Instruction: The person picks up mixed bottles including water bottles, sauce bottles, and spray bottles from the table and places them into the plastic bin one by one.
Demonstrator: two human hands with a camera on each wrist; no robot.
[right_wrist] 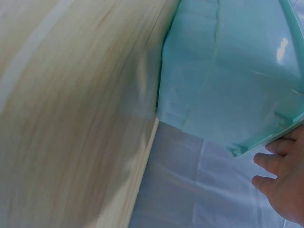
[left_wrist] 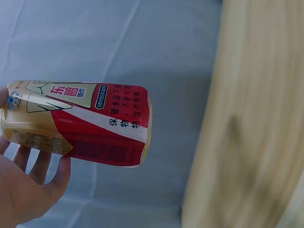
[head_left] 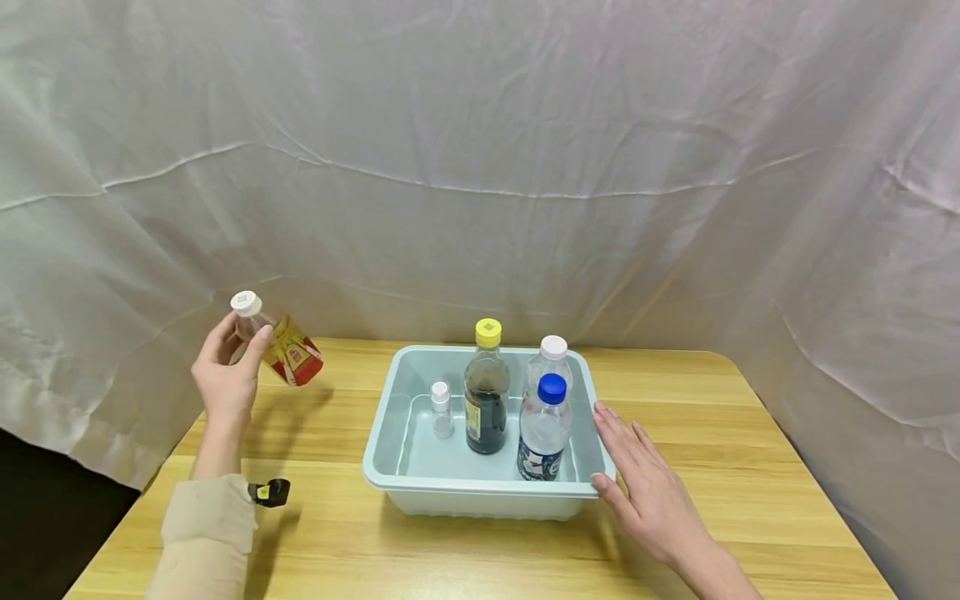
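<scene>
On the left of the head view, my left hand holds a plastic bottle above the table, tilted, its white cap up and to the left. The left wrist view shows the bottle's red and gold label, with fingers around its upper part. My right hand touches the right rim of a light blue plastic basin, fingers extended. Inside the basin stand a small clear bottle, a yellow-capped bottle of dark liquid, a blue-capped bottle and, partly hidden behind it, a white-capped clear bottle.
The basin rests on a wooden table near its back edge. Pale cloth hangs behind the table and along its sides. A small black device is strapped at the left wrist.
</scene>
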